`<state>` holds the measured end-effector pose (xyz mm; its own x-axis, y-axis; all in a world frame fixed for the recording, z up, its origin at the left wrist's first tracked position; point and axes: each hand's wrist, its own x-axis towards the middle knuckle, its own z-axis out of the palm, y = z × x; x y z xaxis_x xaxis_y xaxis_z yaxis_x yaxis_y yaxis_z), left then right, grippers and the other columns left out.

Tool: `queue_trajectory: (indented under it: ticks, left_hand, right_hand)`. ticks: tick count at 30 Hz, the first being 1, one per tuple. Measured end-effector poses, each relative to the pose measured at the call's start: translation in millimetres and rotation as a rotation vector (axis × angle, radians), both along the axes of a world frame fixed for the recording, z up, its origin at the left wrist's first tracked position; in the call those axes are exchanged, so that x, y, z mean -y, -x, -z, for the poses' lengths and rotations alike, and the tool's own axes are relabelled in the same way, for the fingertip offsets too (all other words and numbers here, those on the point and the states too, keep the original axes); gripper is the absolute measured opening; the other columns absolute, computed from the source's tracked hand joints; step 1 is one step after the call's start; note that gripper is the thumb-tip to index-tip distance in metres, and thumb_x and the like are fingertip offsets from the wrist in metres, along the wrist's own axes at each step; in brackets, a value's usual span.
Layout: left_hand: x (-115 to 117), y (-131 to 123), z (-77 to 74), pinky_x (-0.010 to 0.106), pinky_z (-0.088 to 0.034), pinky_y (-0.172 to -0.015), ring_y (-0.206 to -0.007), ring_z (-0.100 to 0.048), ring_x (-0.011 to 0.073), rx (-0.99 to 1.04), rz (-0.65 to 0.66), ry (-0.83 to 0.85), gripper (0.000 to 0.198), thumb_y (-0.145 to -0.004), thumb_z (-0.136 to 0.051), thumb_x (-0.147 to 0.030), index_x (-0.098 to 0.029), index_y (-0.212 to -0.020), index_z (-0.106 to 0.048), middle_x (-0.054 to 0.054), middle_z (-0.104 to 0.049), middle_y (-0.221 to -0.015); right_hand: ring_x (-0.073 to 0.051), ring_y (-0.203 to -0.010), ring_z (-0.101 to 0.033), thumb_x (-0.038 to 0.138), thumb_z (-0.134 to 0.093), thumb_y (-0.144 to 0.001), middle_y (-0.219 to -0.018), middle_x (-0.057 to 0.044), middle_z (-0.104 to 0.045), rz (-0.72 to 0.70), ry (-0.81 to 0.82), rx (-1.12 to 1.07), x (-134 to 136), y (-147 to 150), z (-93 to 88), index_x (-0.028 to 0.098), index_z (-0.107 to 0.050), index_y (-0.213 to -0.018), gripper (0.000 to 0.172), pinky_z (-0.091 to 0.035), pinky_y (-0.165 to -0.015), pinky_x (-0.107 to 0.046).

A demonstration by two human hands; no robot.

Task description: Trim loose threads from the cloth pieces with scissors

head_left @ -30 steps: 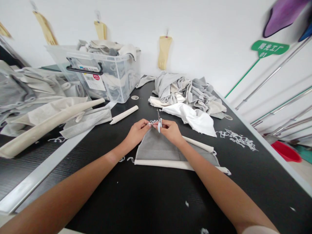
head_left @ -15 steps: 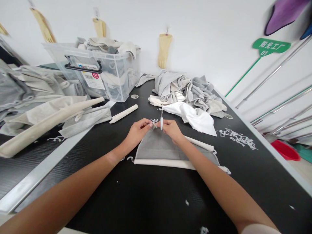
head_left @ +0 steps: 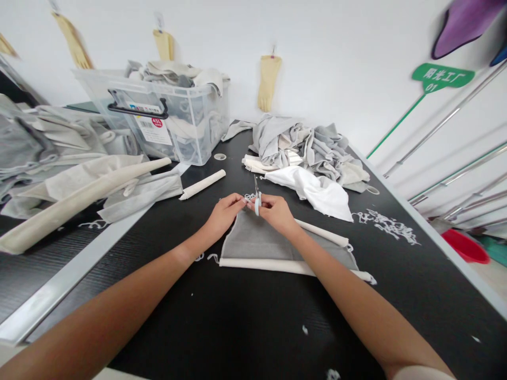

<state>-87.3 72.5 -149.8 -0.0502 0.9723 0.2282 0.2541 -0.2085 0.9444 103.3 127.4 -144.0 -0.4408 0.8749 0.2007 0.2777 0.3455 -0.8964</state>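
A grey cloth (head_left: 269, 237) with cream tubular edges lies on the black table, its far left corner lifted between my hands. My left hand (head_left: 224, 212) is closed, pinching that corner. In my right hand (head_left: 276, 212) is a pair of small scissors (head_left: 257, 202) with pale handles, the blades pointing up and away. My right fingertips are close beside the pinched corner; whether they also grip the cloth I cannot make out. Loose white threads (head_left: 249, 197) lie just beyond my fingers. More thread tails hang from the cloth's near corners.
Behind the cloth lie a white cloth (head_left: 312, 190) and a heap of grey cloths (head_left: 293, 140). A clear plastic box (head_left: 194, 126) full of cloths stands back left, near a rolled cream strip (head_left: 204, 184). Thread scraps (head_left: 390, 226) lie at right. More cloths (head_left: 75, 174) cover the left side.
The scissors have turned and shifted slightly left, toward the pinched corner. My left hand keeps its pinch, and the cloth lies almost as before.
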Motion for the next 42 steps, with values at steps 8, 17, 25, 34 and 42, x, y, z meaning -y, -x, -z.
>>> queue_trajectory:
  ticks: [8,17,25,34,42]
  left_hand:
    - [3.1,-2.0,-4.6,0.029,-0.045,-0.077,-0.082,-0.061,0.0182,0.053,0.037,-0.001,0.030,-0.093,-0.067,-0.049,-0.019,-0.090,-0.070,0.002,-0.069,-0.087]
    - [-0.5,-1.9,2.9,0.029,-0.048,-0.081,-0.090,-0.065,0.0195,0.146,0.065,0.063,0.034,-0.091,-0.070,-0.051,-0.019,-0.101,-0.076,0.005,-0.075,-0.098]
    - [0.3,-1.4,1.1,0.029,-0.047,-0.076,-0.085,-0.063,0.0194,0.182,0.046,0.073,0.039,-0.090,-0.071,-0.056,-0.017,-0.094,-0.076,0.005,-0.074,-0.094]
    - [3.4,-0.4,-2.8,0.029,-0.046,-0.074,-0.080,-0.062,0.0177,0.293,0.065,0.148,0.043,-0.087,-0.075,-0.058,-0.016,-0.097,-0.076,0.004,-0.074,-0.091]
    - [3.0,1.1,-2.4,0.028,-0.044,-0.073,-0.078,-0.060,0.0165,0.281,0.055,0.136,0.041,-0.085,-0.077,-0.057,-0.017,-0.092,-0.073,0.002,-0.071,-0.086]
  right_hand:
    - [-0.012,-0.060,-0.037,0.059,-0.080,-0.077,-0.066,0.001,-0.056,-0.012,0.209,-0.119,2.9,1.3,-5.4,0.015,-0.078,-0.085,0.045,-0.028,-0.056,-0.028]
    - [-0.008,-0.049,-0.023,0.059,-0.082,-0.076,-0.055,0.008,-0.032,-0.070,0.429,-0.214,7.9,1.2,-13.2,0.021,-0.053,-0.064,0.050,-0.012,-0.048,-0.029]
    - [-0.009,-0.054,-0.026,0.063,-0.082,-0.075,-0.058,0.006,-0.038,-0.033,0.376,-0.157,5.7,2.9,-9.4,0.017,-0.064,-0.072,0.049,-0.016,-0.051,-0.028]
    - [-0.014,-0.065,-0.040,0.069,-0.061,-0.091,-0.067,0.000,-0.053,-0.100,-0.094,0.252,-2.9,-21.6,-37.6,0.016,-0.073,-0.077,0.056,-0.026,-0.060,-0.029]
    - [-0.015,-0.061,-0.044,0.072,-0.053,-0.094,-0.065,-0.002,-0.059,-0.145,-0.302,0.767,-4.3,-36.4,-62.1,0.019,-0.066,-0.070,0.059,-0.020,-0.060,-0.032]
